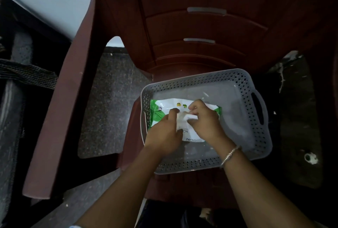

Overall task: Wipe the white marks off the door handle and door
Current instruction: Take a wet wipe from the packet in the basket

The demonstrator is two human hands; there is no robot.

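Head view, sole view. Item: pack of wipes (164,107), soft glossy film pouch, flat and oblong, white with green leaf print at both ends and small round badges near its far edge. The lettering on the near part is partly covered. The pack lies flat on the floor of the basket (201,76), in the left half close to the left wall. Its long axis runs left to right along the basket's long sides, tilted slightly, with the short ends toward the basket's left wall and its middle. Wipe (184,118): white, soft, crumpled into folds, standing up out of the top face of the pack between the two hands. Left hand (164,132): laid over the near left part of the pack, fingers curled down onto it, thumb raised beside the wipe. Right hand (204,119): thumb and fingers pinched round the wipe; the two hands are close together, almost touching. Bracelet (230,154): thin, silver-coloured, on the right wrist. The basket is grey plastic, rectangular with rounded corners, perforated walls, smooth floor and a cut-out handle at the right end, and it rests on the seat of the chair (201,26), which is dark red-brown moulded plastic with a ribbed back and broad armrests. Floor (106,99): dark speckled stone, seen through the chair's left arm opening.
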